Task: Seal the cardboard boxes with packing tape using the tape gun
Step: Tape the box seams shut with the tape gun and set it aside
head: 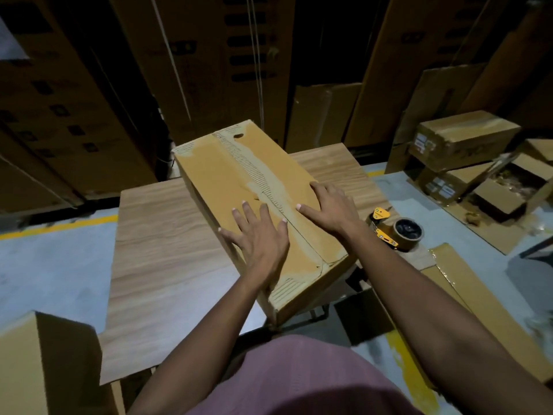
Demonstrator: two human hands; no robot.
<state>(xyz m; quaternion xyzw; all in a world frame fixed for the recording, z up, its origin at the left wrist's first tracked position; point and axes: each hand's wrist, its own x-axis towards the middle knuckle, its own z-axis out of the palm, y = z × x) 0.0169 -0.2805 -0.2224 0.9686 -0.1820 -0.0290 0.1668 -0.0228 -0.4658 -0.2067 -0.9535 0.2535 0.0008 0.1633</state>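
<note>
Head view: two hands, left hand (260, 238) and right hand (329, 208), flat on one box (227, 175); one tape gun (395, 229).

This is a warehouse or packing area. Behind the wooden table (167, 253), tall printed cartons (74, 109) stand stacked in dim rows. Right of the table, smaller cardboard boxes (460, 139) (some open) sit on a painted concrete floor (45, 274) with yellow line markings (59, 227).

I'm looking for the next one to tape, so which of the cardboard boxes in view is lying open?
The box on the floor at far right, flaps spread. The box under both hands and the one stacked behind are closed.
</note>
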